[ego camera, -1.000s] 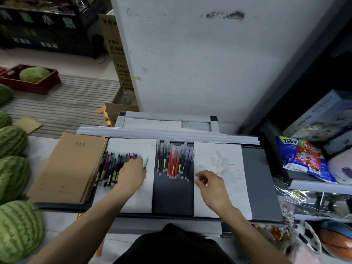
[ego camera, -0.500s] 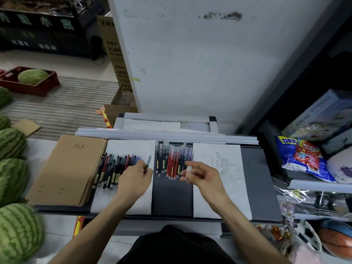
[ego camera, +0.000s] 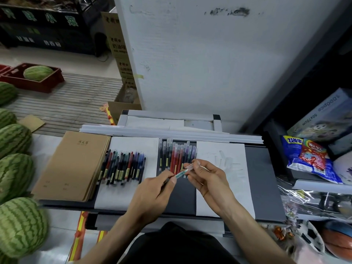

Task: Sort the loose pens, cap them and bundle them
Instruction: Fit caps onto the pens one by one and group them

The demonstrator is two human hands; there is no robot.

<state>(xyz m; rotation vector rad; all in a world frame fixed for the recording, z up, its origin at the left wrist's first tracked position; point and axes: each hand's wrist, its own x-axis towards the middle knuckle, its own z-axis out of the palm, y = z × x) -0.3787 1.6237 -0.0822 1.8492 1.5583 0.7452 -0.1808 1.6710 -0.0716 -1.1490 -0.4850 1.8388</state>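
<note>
Over the dark middle of the grey tray (ego camera: 262,187) my left hand (ego camera: 154,195) grips a teal pen (ego camera: 180,174) by its barrel. My right hand (ego camera: 207,178) pinches a clear cap (ego camera: 189,166) at the pen's tip. Several uncapped pens (ego camera: 123,165) lie in a row on the left white sheet (ego camera: 118,197). Several capped pens (ego camera: 176,155), black, red and purple, lie side by side behind my hands. A few clear caps (ego camera: 222,159) lie faintly on the right white sheet (ego camera: 238,187).
A stack of brown notebooks (ego camera: 74,164) lies at the tray's left end. Watermelons (ego camera: 17,225) line the left edge. Snack packets (ego camera: 308,159) and a puzzle box (ego camera: 323,119) crowd the shelves on the right. A white wall panel (ego camera: 209,63) rises behind the tray.
My left hand lifted a teal pen off the left row and carried it to the middle. My right hand took a cap from the right sheet and brought it to the pen's tip.
</note>
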